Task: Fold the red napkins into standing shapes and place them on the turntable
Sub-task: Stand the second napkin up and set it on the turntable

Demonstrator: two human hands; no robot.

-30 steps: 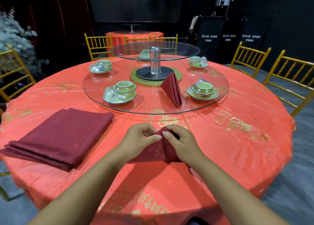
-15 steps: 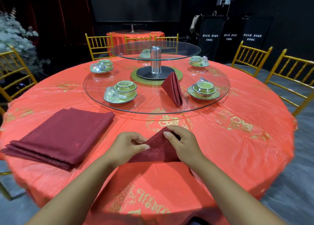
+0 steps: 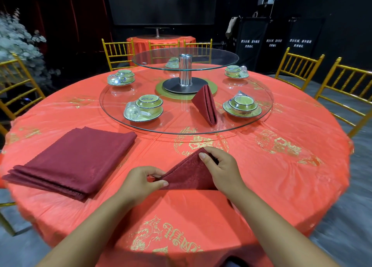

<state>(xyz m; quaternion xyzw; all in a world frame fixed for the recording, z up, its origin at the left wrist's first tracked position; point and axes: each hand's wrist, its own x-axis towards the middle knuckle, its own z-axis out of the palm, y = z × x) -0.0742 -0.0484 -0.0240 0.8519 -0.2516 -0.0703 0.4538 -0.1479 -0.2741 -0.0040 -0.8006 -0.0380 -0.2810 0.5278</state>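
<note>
A dark red napkin point(image 3: 189, 175) folded into a triangle lies on the orange tablecloth in front of me. My left hand point(image 3: 141, 183) pinches its left corner between thumb and fingers. My right hand point(image 3: 222, 171) grips its top corner and right side. One folded red napkin point(image 3: 206, 104) stands upright on the glass turntable point(image 3: 181, 128), between two place settings. A stack of flat folded red napkins point(image 3: 74, 160) lies on the table to my left.
Green bowl-and-saucer sets point(image 3: 147, 107) point(image 3: 242, 105) point(image 3: 121, 77) point(image 3: 235, 72) ring the turntable. A smaller raised glass tier point(image 3: 153, 62) stands on a metal post point(image 3: 185, 69) at its centre. Gold chairs point(image 3: 298, 69) surround the round table.
My left hand slid left and down along the napkin's edge to its left corner, spreading the triangle. My right hand stayed on the top corner.
</note>
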